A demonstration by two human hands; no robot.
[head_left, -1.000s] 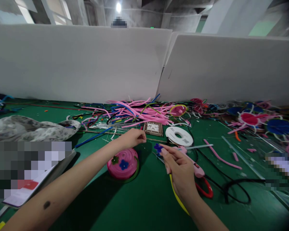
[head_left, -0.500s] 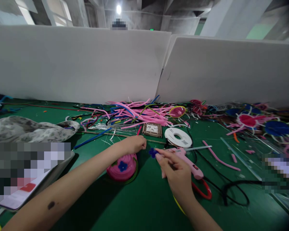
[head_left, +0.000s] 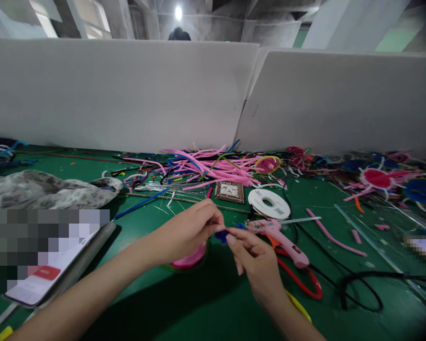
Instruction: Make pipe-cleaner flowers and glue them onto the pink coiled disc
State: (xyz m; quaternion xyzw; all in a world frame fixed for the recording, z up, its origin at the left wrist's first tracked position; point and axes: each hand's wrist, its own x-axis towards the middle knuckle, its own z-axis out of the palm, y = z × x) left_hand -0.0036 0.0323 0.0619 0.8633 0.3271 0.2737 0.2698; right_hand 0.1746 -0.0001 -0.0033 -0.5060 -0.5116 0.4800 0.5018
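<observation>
A small dark-blue flower is pinched between the thumb and fingers of my right hand. My left hand meets it from the other side, thumb and fingertips pressed together at the petals. Whether those fingertips hold a tiny piece of their own is too small to tell. Below my left hand sits a round pink coil with a green rim, mostly covered by the hand. Just beyond my right fingers lies a pink glue gun, with a bit of blue near its nozzle.
A small box of white beads and a white spool lie beyond my hands. Pink pipe cleaners are heaped at the back. Red-handled scissors and a black cord lie right; a phone leans at left.
My left hand has come back from beside the bead box to the blue flower, now covering much of the pink coil. My right hand keeps its pinch on the flower.
</observation>
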